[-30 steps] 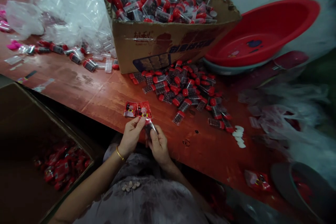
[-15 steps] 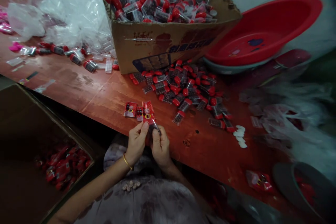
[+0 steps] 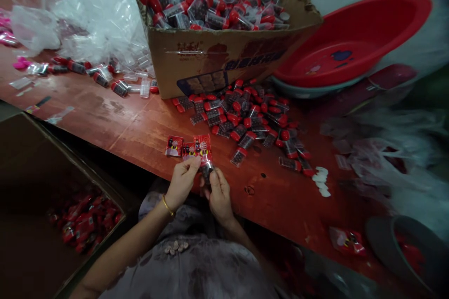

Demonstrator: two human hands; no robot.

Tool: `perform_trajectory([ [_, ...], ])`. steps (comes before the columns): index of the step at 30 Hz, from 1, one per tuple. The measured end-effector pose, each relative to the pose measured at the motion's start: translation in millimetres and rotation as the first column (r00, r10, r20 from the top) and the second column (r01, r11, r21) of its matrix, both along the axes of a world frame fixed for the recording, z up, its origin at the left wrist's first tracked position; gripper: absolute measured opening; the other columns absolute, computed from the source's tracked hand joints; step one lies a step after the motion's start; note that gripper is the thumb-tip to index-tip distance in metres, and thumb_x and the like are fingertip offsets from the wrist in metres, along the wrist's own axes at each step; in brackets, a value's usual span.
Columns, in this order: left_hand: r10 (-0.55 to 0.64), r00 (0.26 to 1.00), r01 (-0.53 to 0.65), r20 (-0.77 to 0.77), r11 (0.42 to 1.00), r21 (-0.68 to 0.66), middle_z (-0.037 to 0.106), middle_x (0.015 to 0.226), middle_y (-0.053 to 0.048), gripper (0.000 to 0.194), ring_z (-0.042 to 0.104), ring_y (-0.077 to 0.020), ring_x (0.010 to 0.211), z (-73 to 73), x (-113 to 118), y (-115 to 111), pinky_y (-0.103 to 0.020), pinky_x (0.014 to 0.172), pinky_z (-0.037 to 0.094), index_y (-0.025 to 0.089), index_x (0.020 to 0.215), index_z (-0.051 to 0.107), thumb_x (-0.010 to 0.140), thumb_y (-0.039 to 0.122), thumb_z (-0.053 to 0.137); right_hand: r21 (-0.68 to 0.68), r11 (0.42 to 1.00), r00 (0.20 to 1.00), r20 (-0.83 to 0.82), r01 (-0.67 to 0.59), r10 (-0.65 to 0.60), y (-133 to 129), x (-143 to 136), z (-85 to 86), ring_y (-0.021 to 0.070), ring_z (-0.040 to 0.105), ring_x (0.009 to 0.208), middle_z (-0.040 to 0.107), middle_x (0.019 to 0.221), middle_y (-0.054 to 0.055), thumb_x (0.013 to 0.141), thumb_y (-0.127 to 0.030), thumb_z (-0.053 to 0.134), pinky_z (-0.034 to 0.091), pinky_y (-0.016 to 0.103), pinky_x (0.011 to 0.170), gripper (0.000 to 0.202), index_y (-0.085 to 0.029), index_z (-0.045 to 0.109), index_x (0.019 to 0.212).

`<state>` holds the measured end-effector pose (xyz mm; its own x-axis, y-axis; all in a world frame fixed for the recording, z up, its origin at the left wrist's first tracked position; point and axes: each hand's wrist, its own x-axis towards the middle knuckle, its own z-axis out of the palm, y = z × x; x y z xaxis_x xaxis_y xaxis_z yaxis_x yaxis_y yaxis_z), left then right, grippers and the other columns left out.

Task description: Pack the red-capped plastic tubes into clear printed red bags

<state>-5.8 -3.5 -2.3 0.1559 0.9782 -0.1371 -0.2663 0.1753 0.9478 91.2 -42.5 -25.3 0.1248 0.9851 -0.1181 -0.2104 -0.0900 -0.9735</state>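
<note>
Between my two hands, at the table's front edge, is a small red printed packet [image 3: 204, 145] with a clear lower part and dark contents. My left hand [image 3: 182, 182] is closed, thumb and fingers pinching the packet's left side. Lower down, my right hand [image 3: 220, 195] grips the packet's bottom end, its thumb on top. Just beyond my left hand lie a flat red card-like packet [image 3: 174, 146] and another red packet [image 3: 188, 150], partly overlapped by the held one. A heap of clear tubes with red caps [image 3: 242, 117] lies farther back.
A cardboard box [image 3: 210, 58] full of red-capped tubes stands behind the heap. To its right leans a red basin [image 3: 368, 37]. Clear plastic bags [image 3: 101, 14] lie at left. An open carton [image 3: 31, 159] with red packets sits below left, and a grey bin [image 3: 382, 238] at right.
The held packet has tilted upright and shifted slightly right. My left hand has slid to its side, and my right hand has moved a little right.
</note>
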Motion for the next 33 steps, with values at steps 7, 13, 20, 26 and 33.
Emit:
perform_trajectory([
  [7, -0.030, 1.000, 0.030, 0.004, 0.997, -0.065, 0.056, 0.056, 0.003, 0.030, 0.049, -0.0103, 0.045, 1.3, 6, -16, -0.022, 0.046, 0.038, 0.017, 0.081, 0.068, 0.074, 0.045, 0.064, -0.094, 0.994, 0.977, -0.198, 0.061, -0.079, 8, 4, 2.3, 0.0031, 0.029, 0.036, 0.043, 0.058, -0.008, 0.078, -0.057, 0.054, 0.029, 0.016, 0.033, 0.037, -0.021, 0.047, 0.074],
  [13, 0.114, 0.992, -0.111, 0.060, 0.992, -0.058, 0.065, 0.066, -0.001, 0.029, 0.056, -0.0116, 0.062, 14.7, 0, 6, -0.023, 0.064, 0.045, 0.014, 0.070, 0.069, 0.064, 0.042, 0.074, -0.011, 0.996, 0.991, -0.106, -0.085, 0.083, 8, 10, 7.1, 0.0037, 0.034, 0.038, 0.048, 0.062, -0.006, 0.085, -0.053, 0.046, 0.030, 0.017, 0.035, 0.033, -0.021, 0.047, 0.077],
  [20, 0.019, 0.993, -0.001, 0.116, 0.988, -0.152, 0.068, 0.065, -0.004, 0.030, 0.060, -0.0139, 0.057, 12.1, 9, 4, -0.024, 0.054, 0.048, 0.013, 0.076, 0.072, 0.060, 0.038, 0.076, 0.075, 0.991, 0.983, 0.155, -0.109, 0.097, 4, 12, 2.9, 0.0072, 0.038, 0.046, 0.047, 0.063, -0.004, 0.086, -0.052, 0.046, 0.033, 0.019, 0.040, 0.032, -0.021, 0.054, 0.091],
  [26, -0.090, 0.980, 0.124, 0.175, 0.972, -0.198, 0.058, 0.048, 0.001, 0.037, 0.049, -0.0108, 0.037, 10.0, -3, 4, -0.022, 0.037, 0.041, 0.013, 0.092, 0.071, 0.066, 0.039, 0.072, -0.007, 0.968, 0.960, -0.132, -0.250, 0.247, 8, 11, 4.9, 0.0051, 0.036, 0.037, 0.048, 0.061, -0.007, 0.083, -0.055, 0.049, 0.037, 0.019, 0.038, 0.035, -0.023, 0.051, 0.096],
  [33, 0.025, 0.977, 0.023, 0.210, 0.974, -0.225, 0.064, 0.063, -0.003, 0.038, 0.055, -0.0088, 0.048, 5.6, 1, -1, -0.017, 0.042, 0.041, 0.013, 0.092, 0.071, 0.068, 0.043, 0.070, 0.051, 0.975, 0.976, 0.022, -0.216, 0.215, 8, 17, -0.9, 0.0069, 0.044, 0.036, 0.049, 0.045, -0.008, 0.085, -0.050, 0.050, 0.040, 0.020, 0.044, 0.031, -0.020, 0.054, 0.089],
])
